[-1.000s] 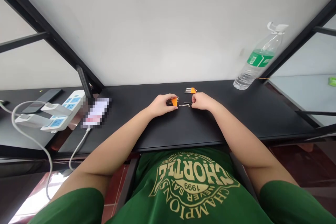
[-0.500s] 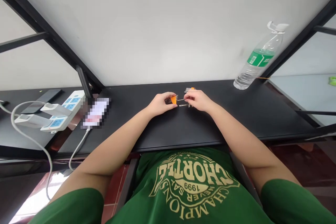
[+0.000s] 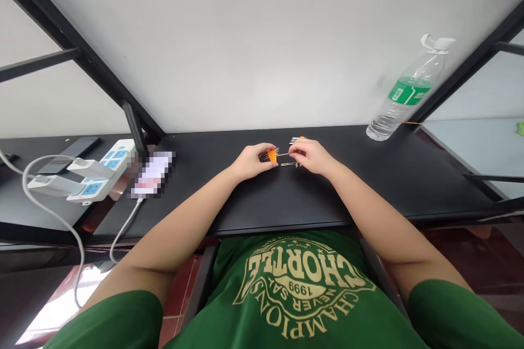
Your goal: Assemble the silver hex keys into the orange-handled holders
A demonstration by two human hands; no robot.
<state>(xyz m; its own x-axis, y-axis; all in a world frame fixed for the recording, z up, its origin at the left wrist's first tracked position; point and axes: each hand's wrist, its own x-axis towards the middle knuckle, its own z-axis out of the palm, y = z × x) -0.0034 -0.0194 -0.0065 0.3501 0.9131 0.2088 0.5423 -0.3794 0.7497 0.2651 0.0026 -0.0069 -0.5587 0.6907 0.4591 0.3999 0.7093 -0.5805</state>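
Note:
My left hand [image 3: 254, 162] pinches an orange holder [image 3: 272, 156] between thumb and fingers, with several thin metal rods passing through it, possibly hex keys. Between the hands stretches one thin metal rod [image 3: 283, 155], its right end in the closed fingertips of my right hand [image 3: 310, 156]. Behind those fingers lies a second orange piece [image 3: 302, 137] with several metal rods beside it [image 3: 294, 140]. More loose metal rods [image 3: 290, 164] rest on the black table just below my right fingertips. My right hand partly hides both groups.
A large water bottle [image 3: 403, 98] with a green label stands at the back right. To the left lie a blurred-out phone [image 3: 151, 174] on a white cable and a power strip [image 3: 104, 170] with plugs. Black frame bars [image 3: 135, 125] rise at both sides of the table [image 3: 278, 204].
Both hands keep nearly the same pose, with the rod still between them. The whole view has shifted slightly.

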